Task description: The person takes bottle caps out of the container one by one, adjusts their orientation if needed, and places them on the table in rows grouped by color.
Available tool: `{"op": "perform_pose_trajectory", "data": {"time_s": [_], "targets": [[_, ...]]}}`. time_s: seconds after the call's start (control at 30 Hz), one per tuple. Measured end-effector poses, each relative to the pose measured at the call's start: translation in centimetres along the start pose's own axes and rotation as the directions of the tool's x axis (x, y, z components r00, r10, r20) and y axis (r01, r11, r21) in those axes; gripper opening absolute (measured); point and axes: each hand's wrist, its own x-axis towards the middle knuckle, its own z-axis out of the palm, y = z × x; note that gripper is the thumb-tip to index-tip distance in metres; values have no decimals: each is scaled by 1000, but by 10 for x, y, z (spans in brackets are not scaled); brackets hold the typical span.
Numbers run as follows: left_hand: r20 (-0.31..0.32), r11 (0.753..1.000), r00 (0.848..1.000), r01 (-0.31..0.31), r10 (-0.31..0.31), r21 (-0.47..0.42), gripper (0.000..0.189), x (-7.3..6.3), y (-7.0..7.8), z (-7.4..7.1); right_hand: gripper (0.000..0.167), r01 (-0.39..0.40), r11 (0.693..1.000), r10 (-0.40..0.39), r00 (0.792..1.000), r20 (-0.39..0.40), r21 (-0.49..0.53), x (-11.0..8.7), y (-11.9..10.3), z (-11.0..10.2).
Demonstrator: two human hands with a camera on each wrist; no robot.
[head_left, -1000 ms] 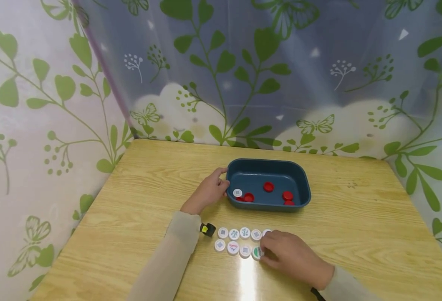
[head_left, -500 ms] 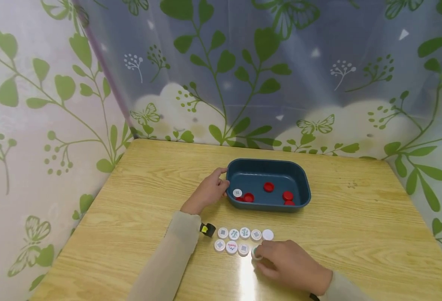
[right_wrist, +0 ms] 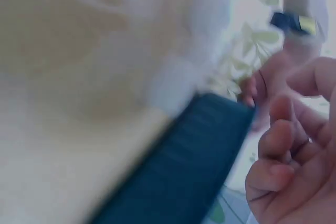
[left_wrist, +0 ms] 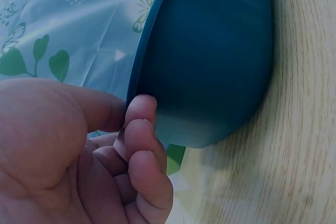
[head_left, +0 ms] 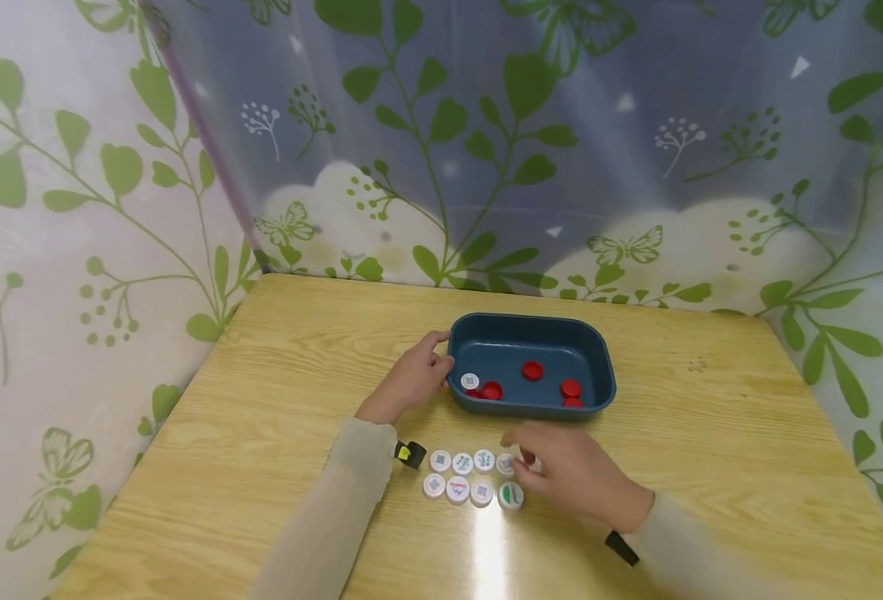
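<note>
My left hand (head_left: pixel 414 377) grips the left end of a dark blue tub (head_left: pixel 519 329), thumb and curled fingers at its rim in the left wrist view. My right hand (head_left: pixel 572 471) hovers over the right end of two rows of white bottle caps (head_left: pixel 484 459), fingers loosely bent with nothing between them. In the right wrist view its fingers (right_wrist: pixel 276 139) likewise hold nothing. A cap with a green print (head_left: pixel 511 496) lies at the right end of the near row. The hand partly hides the far row's last cap. Inside the tub lie several red caps (head_left: pixel 533 370) and one white cap (head_left: pixel 469 381).
The caps and tub stand on a wood-grain table (head_left: pixel 321 333). A leaf-patterned curtain (head_left: pixel 411 167) hangs along the back and sides. A black strap with a yellow patch (head_left: pixel 409 454) sits at the left wrist, close to the cap rows.
My right hand slid the green-printed cap slightly, let go of it and moved up toward the tub. The left hand keeps its grip on the tub.
</note>
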Motion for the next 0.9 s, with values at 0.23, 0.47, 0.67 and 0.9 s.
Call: {"op": "perform_pose_trajectory", "data": {"time_s": [0.23,0.47,0.67,0.9], "targets": [[9,1000,1000,27,-27,1,51,0,-4,-5,21,-73,990,77,997,31,-117,88,16,-35],[15,1000,1000,0,0,-20,51,0,-9,-5,23,-74,961,164,930,329,-268,159,26,-16],[42,999,999,-19,21,-50,52,-1,-5,2,14,-81,956,191,903,385,-283,165,32,2],[19,998,999,-40,41,-43,51,0,-1,0,18,-28,967,115,934,338,-252,164,44,13]]}}
